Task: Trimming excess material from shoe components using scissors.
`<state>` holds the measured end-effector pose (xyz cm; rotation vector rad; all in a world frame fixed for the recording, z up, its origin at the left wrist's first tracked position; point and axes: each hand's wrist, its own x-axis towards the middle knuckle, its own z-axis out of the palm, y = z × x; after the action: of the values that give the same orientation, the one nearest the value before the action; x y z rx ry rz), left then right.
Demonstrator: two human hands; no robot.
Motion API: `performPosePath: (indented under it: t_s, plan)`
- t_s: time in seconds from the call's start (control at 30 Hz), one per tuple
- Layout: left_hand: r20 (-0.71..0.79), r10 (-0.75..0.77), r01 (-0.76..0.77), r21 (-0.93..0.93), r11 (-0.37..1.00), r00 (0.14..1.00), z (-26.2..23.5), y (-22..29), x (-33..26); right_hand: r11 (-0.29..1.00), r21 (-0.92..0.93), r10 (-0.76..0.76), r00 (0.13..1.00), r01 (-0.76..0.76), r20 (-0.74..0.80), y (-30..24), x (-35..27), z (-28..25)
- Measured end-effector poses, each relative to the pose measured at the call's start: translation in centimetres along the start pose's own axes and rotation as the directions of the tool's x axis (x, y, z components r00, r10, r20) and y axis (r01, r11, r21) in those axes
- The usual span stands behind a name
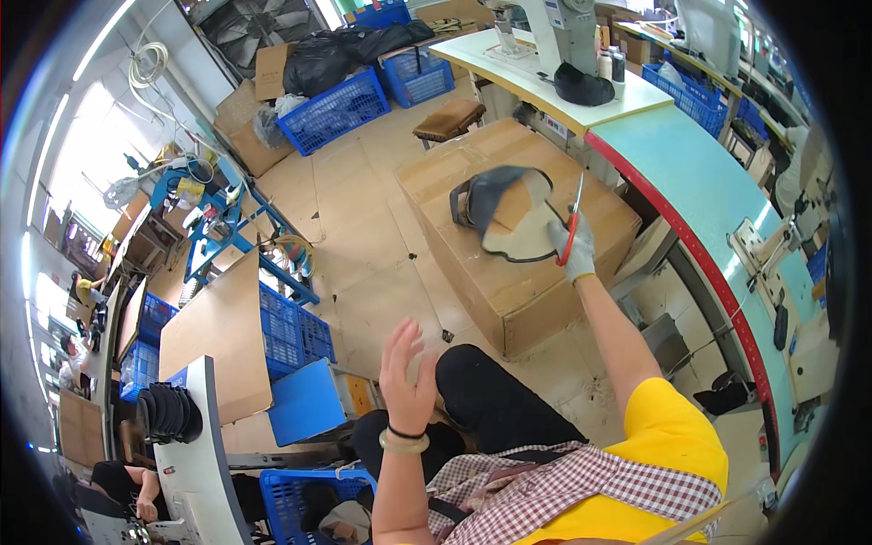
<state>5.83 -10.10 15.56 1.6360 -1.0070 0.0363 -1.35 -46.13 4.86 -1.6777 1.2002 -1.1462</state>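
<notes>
My right hand [578, 251], in a pale glove, is closed round a pair of red-handled scissors [569, 240] with the blades pointing away. It is over a large cardboard box [454, 263], at the right edge of a sewn piece [516, 211] with dark grey and cream parts and black edging. Whether the glove also touches that piece, I cannot tell. My left hand [409, 380] is bare and raised above my lap, fingers stretched out, holding nothing. A pale bangle [404, 442] and a dark band circle its wrist.
To the right curves a pale green table [699, 173] with a red edge; a sewing machine [568, 41] stands beyond. A brown stool [450, 120] is behind the box. Blue crates [336, 111] line the back; another crate [282, 500] is at my lower left, near a machine table [204, 454].
</notes>
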Motion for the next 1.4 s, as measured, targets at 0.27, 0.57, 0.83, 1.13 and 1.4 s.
performPosePath:
  t_s: [0.27,0.57,0.83,1.13,1.4]
  plan:
    - [-0.690,-0.595,0.687,-0.194,0.700,0.412,-15.1,-11.4,-26.1,0.988,-0.059,-0.134,0.979,0.145,0.153,6.7,5.7,6.4]
    - [-0.619,-0.785,0.932,0.284,-0.226,-0.001,-20.8,-17.2,-44.6,0.960,0.218,0.013,0.805,-0.176,0.593,10.6,16.8,8.0]
    - [-0.469,-0.840,0.910,-0.408,-0.069,-0.273,-19.5,-18.0,-48.7,0.994,-0.052,0.100,0.990,-0.095,0.103,5.9,17.4,-0.5]
    - [-0.555,-0.830,0.992,0.128,-0.022,0.053,-17.7,-22.2,-48.1,0.981,0.133,0.139,0.990,-0.143,0.037,4.6,16.7,-6.7]
    - [-0.571,-0.819,0.996,0.090,0.006,0.057,-20.0,-24.4,-48.2,0.852,0.440,0.058,0.886,-0.285,0.461,0.8,11.0,-4.0]
